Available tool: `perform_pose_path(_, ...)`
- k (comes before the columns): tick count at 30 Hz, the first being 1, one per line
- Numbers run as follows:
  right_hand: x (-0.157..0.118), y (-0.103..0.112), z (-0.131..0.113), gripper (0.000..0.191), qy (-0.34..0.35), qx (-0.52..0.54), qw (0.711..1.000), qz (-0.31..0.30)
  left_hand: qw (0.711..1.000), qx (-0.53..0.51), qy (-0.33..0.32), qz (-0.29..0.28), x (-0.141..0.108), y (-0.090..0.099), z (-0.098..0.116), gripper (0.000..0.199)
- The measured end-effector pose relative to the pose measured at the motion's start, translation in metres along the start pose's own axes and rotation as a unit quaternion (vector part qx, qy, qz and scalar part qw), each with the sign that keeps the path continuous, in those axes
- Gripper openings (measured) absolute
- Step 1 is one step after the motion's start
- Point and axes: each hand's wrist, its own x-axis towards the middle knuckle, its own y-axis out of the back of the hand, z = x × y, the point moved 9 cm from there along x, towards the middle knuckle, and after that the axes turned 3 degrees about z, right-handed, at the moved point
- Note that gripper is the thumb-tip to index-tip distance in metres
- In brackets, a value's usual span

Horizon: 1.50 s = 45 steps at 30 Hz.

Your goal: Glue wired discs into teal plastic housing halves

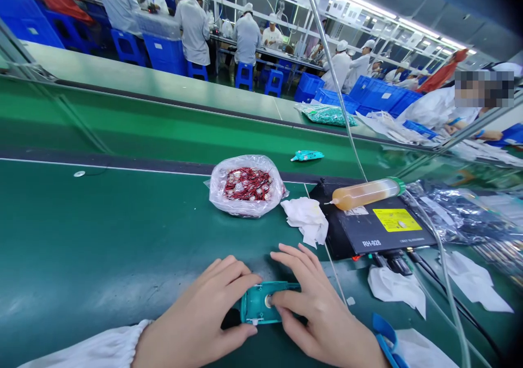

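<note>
A teal plastic casing (254, 302) lies at the front of the bench, hollow side up, between my two hands. My left hand (204, 311) grips its left end, fingers along the far edge and thumb at the near edge. Inside the casing sits a small round pale disc (268, 301). The index fingertip of my right hand (316, 305) presses on that disc and partly covers it. My right thumb is at the casing's near right side, while the other fingers stretch out above it. The casing's right end is partly hidden by my right hand.
Beyond my hands stands a plastic bag (216, 191) of red-wired discs, beside crumpled tissue (308, 221). An amber-filled syringe (363, 192) lies on a black RH-928 box (363, 232). A teal part (307, 155) rests on the green conveyor (163, 131). Hose and cables run at right; co-workers sit beyond.
</note>
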Motion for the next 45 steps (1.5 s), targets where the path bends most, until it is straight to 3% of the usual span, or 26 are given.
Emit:
perform_pose_path(6, 0.000, 0.012, 0.011, 0.023, -0.029, 0.047, 0.997, 0.048, 1.000, -0.001, 0.001, 0.003, -0.002, -0.002, -0.004, 0.040)
perform_pose_path(14, 0.001, 0.000, 0.003, 0.019, -0.010, 0.008, 1.000, -0.009, 1.000, -0.001, -0.003, 0.009, 0.000, 0.000, -0.001, 0.040)
perform_pose_path(23, 0.000, -0.003, -0.002, 0.021, -0.014, -0.021, 0.999, -0.029, 1.000, 0.012, -0.006, 0.011, 0.001, 0.000, 0.000, 0.038)
perform_pose_path(26, -0.001, 0.005, 0.002, 0.023, -0.010, 0.023, 1.000, 0.013, 1.000, 0.012, -0.014, 0.016, 0.001, 0.000, -0.002, 0.040)
perform_pose_path(30, -0.002, 0.025, 0.015, 0.021, -0.025, 0.076, 0.990, 0.115, 1.000, 0.015, -0.015, 0.017, 0.000, -0.001, -0.003, 0.040)
perform_pose_path(33, -0.002, 0.031, 0.017, 0.019, -0.030, 0.076, 0.986, 0.143, 1.000, 0.014, -0.017, 0.021, 0.000, 0.002, 0.000, 0.038)
perform_pose_path(42, 0.000, 0.001, 0.003, 0.015, -0.006, -0.002, 1.000, 0.023, 1.000, 0.015, -0.009, 0.017, 0.000, 0.000, -0.002, 0.040)
perform_pose_path(45, 0.000, 0.003, 0.004, 0.018, -0.009, 0.021, 0.999, 0.032, 1.000, 0.009, -0.002, 0.017, 0.000, 0.000, -0.001, 0.041)
